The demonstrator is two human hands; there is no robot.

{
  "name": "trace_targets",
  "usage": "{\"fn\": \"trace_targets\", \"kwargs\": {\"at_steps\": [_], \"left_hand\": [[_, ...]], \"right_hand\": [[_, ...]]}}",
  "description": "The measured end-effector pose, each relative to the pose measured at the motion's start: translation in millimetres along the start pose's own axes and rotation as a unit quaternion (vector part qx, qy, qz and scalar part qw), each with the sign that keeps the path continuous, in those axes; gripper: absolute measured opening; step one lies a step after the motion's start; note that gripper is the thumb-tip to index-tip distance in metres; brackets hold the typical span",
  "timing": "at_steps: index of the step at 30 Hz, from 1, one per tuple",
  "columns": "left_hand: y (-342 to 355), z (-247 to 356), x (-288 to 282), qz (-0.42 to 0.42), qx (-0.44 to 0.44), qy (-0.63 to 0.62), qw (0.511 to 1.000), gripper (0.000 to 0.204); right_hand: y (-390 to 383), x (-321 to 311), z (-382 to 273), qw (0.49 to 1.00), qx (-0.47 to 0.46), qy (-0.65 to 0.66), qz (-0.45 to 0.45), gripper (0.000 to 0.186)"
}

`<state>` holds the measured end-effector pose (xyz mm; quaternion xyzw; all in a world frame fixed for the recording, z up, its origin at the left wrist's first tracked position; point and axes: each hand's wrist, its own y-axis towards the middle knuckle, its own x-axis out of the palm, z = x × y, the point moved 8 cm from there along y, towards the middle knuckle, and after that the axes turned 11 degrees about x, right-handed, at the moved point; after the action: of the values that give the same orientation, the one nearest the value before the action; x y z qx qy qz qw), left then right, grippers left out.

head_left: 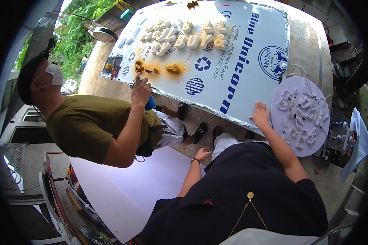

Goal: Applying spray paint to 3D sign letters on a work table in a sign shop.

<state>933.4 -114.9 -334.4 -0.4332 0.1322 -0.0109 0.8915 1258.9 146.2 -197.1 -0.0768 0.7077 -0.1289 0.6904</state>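
Note:
My right hand (260, 115) lies on the near right corner of a large printed panel (241, 81), fingers spread. Low at my side, in front of a white sheet, hangs my left hand (203, 154), a dark bracelet at its wrist, its fingers apart and holding nothing. White block letters (192, 39) stand in rows on the panel's far half. Closer in, a few small gold-coloured pieces (173, 68) sit amid orange-yellow overspray. A co-worker's hand (141, 90) grips a blue spray can (150, 102) beside them, index finger raised at its top.
Right of the panel stands a round white board (300, 116) with raised lettering and loose wires. The masked co-worker in an olive shirt (94, 126) is at my left. A large white sheet (122, 183) lies behind us. Bottles (337, 134) crowd the far right.

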Motion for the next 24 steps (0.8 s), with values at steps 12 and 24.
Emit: {"fn": "trace_targets", "kwargs": {"at_steps": [12,24], "left_hand": [[-14,10,4,-0.009,0.000,0.008,1.000,0.057],[-14,7,7,0.015,-0.004,-0.013,1.000,0.057]], "right_hand": [[-1,2,2,1.000,-0.006,0.005,0.013,0.076],[-1,3,2,1.000,-0.006,0.001,0.004,0.077]]}}
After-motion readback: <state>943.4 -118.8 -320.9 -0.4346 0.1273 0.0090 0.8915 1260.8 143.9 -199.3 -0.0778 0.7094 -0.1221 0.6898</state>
